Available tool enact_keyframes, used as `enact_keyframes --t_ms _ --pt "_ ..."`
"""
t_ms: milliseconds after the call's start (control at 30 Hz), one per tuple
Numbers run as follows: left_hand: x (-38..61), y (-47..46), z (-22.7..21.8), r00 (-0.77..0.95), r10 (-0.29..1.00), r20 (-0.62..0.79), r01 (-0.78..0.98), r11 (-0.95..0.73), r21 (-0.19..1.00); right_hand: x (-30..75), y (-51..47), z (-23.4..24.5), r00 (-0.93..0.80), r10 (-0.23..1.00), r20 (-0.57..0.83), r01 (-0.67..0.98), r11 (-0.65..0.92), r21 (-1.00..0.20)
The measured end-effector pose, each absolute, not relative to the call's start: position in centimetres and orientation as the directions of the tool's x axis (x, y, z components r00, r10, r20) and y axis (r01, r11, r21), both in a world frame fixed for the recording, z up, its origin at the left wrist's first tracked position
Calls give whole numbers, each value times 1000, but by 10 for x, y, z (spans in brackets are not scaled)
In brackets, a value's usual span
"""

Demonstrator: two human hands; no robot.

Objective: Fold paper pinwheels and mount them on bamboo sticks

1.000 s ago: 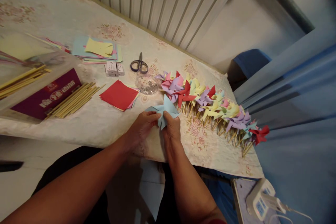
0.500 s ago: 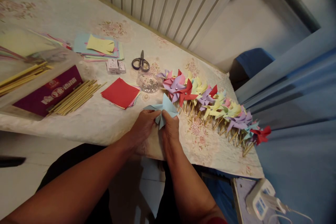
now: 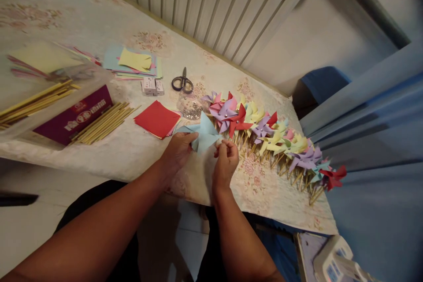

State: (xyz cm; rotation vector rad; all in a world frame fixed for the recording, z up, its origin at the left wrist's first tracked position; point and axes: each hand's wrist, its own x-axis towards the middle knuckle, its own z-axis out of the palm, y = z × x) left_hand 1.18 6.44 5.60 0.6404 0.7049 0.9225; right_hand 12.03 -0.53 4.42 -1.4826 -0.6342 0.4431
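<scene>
My left hand (image 3: 176,153) pinches a light blue paper pinwheel (image 3: 202,133) just above the near edge of the table. My right hand (image 3: 226,162) is beside it, fingers curled in a pinch at the pinwheel's right flap; whether it holds anything small I cannot make out. Directly behind the blue pinwheel lies a row of finished pinwheels (image 3: 264,132) in several colours on wooden sticks, running to the right along the table.
On the flowered tablecloth (image 3: 99,22): red paper squares (image 3: 157,119), loose wooden sticks (image 3: 104,122), a maroon box (image 3: 72,115), scissors (image 3: 182,81), a clear dish of pins (image 3: 190,108), small white boxes (image 3: 152,86), coloured paper sheets (image 3: 132,61). A radiator (image 3: 211,4) stands behind; a power strip (image 3: 337,264) lies low right.
My right hand has let go of the pinwheel's centre and shifted right to its flap. The left hand keeps hold. The camera has tilted slightly.
</scene>
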Motion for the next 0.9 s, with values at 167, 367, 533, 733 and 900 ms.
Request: enact_keyframes --t_ms 167,367,533,733,900 --pt "8 70 57 373 889 -267 -545 443 712 110 -13 44 636 713 293 342 81 -936" --pt "11 73 49 343 911 -227 -582 396 711 108 -10 38 485 797 360 446 128 -886" --pt "12 71 43 378 912 -160 -569 365 737 105 -5 45 525 816 241 316 77 -946" --pt "11 66 50 442 883 -160 -505 392 769 101 1 56 580 810 87 133 11 -991" --pt "14 63 50 453 876 -168 -457 390 800 101 3 56 636 771 44 102 -28 -994"
